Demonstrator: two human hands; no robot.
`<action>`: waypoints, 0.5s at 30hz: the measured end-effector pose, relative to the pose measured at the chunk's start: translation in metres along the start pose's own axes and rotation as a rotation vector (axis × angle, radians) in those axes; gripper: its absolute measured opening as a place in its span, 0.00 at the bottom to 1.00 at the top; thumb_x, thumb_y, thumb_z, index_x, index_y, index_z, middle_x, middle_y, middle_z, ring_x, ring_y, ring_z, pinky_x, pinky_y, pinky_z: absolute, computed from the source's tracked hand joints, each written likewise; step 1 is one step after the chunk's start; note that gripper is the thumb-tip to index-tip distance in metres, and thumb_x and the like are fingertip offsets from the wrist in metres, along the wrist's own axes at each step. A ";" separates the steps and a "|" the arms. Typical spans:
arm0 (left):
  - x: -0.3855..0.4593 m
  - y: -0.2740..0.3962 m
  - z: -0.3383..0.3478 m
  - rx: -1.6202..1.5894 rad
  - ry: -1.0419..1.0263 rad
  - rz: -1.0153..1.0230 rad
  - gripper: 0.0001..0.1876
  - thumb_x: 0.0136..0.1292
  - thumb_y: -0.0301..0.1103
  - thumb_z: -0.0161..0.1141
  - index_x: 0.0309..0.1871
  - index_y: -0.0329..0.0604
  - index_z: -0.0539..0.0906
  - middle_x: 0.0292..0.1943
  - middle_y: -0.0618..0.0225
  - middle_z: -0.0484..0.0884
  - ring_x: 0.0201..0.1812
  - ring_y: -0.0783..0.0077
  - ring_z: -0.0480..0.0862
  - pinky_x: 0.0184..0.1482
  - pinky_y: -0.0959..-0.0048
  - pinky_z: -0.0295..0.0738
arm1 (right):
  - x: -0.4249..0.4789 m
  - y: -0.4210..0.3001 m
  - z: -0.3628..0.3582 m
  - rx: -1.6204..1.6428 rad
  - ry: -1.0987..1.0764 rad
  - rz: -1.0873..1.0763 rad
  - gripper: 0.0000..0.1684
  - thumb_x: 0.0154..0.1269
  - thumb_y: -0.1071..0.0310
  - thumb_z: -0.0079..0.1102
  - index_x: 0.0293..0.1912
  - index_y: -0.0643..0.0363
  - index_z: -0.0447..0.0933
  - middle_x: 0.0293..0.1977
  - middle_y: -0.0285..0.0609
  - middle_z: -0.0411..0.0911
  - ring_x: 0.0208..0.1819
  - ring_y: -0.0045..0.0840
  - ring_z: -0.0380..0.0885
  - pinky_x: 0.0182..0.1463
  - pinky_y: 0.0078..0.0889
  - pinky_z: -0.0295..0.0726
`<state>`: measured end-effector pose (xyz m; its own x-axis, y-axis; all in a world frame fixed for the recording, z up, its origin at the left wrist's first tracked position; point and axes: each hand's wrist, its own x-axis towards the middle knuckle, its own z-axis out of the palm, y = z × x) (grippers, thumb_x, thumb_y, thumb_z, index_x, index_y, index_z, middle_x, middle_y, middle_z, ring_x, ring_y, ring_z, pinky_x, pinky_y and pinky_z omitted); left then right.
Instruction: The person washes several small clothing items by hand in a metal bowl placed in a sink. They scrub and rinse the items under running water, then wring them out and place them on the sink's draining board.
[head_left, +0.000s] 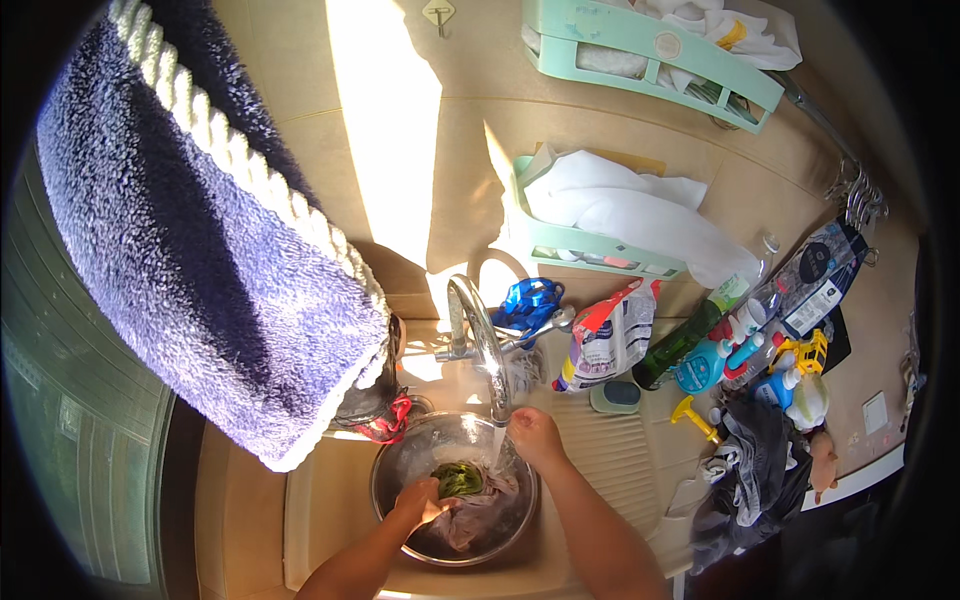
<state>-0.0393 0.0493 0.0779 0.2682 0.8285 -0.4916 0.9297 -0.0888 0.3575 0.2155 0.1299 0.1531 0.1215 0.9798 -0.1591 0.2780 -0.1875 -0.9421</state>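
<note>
A round metal basin stands in the sink with a wet pale pinkish-grey cloth and a bunched green-yellow piece inside. My left hand reaches into the basin and grips the wet cloth; some of its fingertips are hidden. Water runs from the curved chrome faucet into the basin. Beside the spout's tip, above the basin's right rim, my right hand has its fingers curled. Whether anything is inside those fingers cannot be seen.
A blue towel with white trim hangs close at the left. Right of the faucet stand a detergent bag, a green bottle and a soap box. Dark clothes lie on the ribbed washboard's right side. Mint wall baskets hang above.
</note>
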 end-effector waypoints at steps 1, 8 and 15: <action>-0.002 0.007 -0.013 -0.127 0.027 0.030 0.25 0.69 0.56 0.62 0.47 0.39 0.84 0.50 0.44 0.86 0.53 0.41 0.84 0.54 0.50 0.79 | 0.019 -0.022 -0.002 0.199 -0.016 0.114 0.28 0.69 0.40 0.66 0.34 0.59 0.81 0.25 0.36 0.80 0.28 0.24 0.80 0.34 0.28 0.80; -0.024 0.033 -0.053 -0.254 0.266 0.264 0.16 0.74 0.47 0.58 0.45 0.42 0.85 0.42 0.49 0.86 0.47 0.42 0.85 0.48 0.50 0.78 | 0.079 -0.096 -0.001 0.362 0.116 0.275 0.33 0.70 0.35 0.62 0.32 0.59 0.80 0.21 0.38 0.79 0.21 0.19 0.76 0.23 0.25 0.71; -0.007 0.000 0.003 0.095 0.410 0.099 0.15 0.71 0.42 0.62 0.54 0.47 0.88 0.45 0.61 0.86 0.50 0.53 0.84 0.57 0.56 0.79 | 0.073 -0.036 0.004 0.456 0.133 0.266 0.37 0.65 0.27 0.61 0.25 0.52 0.71 0.24 0.39 0.80 0.22 0.23 0.78 0.27 0.27 0.74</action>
<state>-0.0407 0.0418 0.0794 0.2523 0.9629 -0.0959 0.9288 -0.2132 0.3032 0.2109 0.2089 0.1743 0.2589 0.8800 -0.3982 -0.2162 -0.3490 -0.9119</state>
